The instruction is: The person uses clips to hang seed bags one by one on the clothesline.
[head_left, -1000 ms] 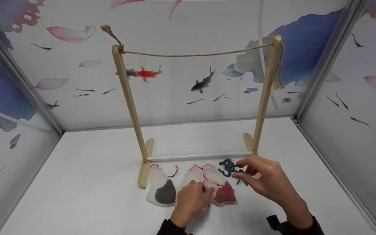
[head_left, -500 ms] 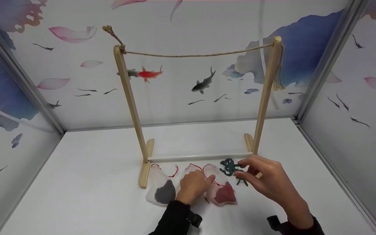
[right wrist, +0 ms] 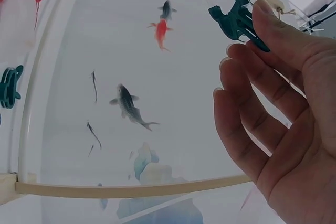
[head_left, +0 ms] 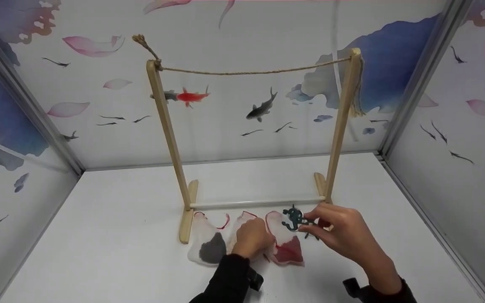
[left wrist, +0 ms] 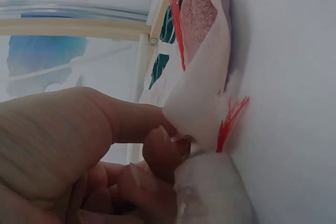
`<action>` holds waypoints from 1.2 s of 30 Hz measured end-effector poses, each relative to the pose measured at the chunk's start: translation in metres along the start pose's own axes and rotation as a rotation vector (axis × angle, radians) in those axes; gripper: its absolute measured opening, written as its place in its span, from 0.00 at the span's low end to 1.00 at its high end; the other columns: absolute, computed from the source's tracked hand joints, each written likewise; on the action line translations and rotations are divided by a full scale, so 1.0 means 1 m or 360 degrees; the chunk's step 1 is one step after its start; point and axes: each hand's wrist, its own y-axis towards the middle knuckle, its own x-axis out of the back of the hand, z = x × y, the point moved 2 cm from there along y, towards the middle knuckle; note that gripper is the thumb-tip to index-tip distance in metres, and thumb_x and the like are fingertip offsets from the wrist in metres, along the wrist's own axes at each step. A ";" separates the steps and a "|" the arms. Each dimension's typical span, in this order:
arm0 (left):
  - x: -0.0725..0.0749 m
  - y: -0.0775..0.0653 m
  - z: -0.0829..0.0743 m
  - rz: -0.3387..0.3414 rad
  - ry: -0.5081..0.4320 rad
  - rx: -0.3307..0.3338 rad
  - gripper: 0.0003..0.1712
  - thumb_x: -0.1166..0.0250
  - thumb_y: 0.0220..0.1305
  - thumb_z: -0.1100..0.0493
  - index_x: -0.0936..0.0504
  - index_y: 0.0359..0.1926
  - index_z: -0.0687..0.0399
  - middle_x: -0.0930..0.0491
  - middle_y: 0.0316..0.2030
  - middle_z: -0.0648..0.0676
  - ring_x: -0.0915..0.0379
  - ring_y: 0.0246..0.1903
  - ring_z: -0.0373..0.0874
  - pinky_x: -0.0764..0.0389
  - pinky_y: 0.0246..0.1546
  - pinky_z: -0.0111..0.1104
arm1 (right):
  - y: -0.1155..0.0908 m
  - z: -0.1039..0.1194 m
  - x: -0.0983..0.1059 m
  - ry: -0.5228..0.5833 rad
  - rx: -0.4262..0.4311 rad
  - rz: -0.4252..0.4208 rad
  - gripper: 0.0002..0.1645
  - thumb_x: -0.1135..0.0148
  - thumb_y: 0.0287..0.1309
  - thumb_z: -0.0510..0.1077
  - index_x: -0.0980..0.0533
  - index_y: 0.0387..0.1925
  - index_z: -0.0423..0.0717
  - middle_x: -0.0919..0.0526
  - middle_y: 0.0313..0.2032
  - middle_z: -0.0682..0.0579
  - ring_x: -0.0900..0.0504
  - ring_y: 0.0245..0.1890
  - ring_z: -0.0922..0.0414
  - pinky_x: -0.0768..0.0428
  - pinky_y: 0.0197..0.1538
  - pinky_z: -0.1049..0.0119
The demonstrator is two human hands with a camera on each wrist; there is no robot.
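My left hand (head_left: 253, 237) is low over a row of pale, see-through drawstring pouches. In the left wrist view its thumb and finger pinch the white cloth of a pouch (left wrist: 197, 100) with dark red contents; a red tassel (left wrist: 231, 121) lies close by. The middle pouch (head_left: 242, 218) is mostly hidden under this hand, and a grey-filled pouch (head_left: 213, 248) lies to its left. My right hand (head_left: 343, 231) pinches a dark green plastic plant clip (right wrist: 233, 17) between thumb and fingers, held right of the red-filled pouch. Another green clip (right wrist: 9, 86) lies beneath it, partly hidden in the head view.
Behind the pouches stands a wooden frame with a left post (head_left: 167, 139), a right post (head_left: 340, 139) and a white crossbar (head_left: 259, 203) low down. A sagging twine (head_left: 234, 73) joins the post tops. Printed panels enclose the white table (head_left: 99, 235) on three sides.
My left hand has moved up and slightly right over the pouches. The red cord on the red-filled pouch has shifted to its left side. The right hand with the clip stays nearly still.
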 end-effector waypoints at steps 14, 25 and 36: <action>0.027 -0.017 -0.019 -0.0009 -0.0541 -0.0401 0.10 0.29 0.57 0.56 0.22 0.23 0.47 0.26 0.20 0.42 0.33 0.22 0.36 0.33 0.24 0.31 | 0.000 0.002 0.010 -0.0097 -0.0063 0.0033 0.13 0.19 0.48 0.42 0.18 0.32 0.56 0.19 0.29 0.66 0.24 0.23 0.72 0.24 0.27 0.77; 0.094 -0.029 -0.049 -0.0145 -0.0132 -0.0595 0.04 0.28 0.56 0.62 0.11 0.34 0.55 0.17 0.24 0.45 0.24 0.25 0.36 0.25 0.26 0.31 | 0.049 0.018 0.064 -0.0414 0.0137 0.0064 0.11 0.20 0.51 0.43 0.17 0.34 0.54 0.18 0.29 0.63 0.26 0.22 0.69 0.27 0.23 0.73; 0.180 -0.020 -0.096 -0.0507 0.0042 -0.0805 0.06 0.32 0.60 0.60 0.13 0.38 0.55 0.14 0.30 0.50 0.18 0.29 0.44 0.20 0.29 0.37 | 0.115 0.022 0.117 -0.0650 0.0315 0.0026 0.08 0.25 0.58 0.43 0.18 0.33 0.47 0.16 0.28 0.55 0.28 0.18 0.62 0.31 0.19 0.66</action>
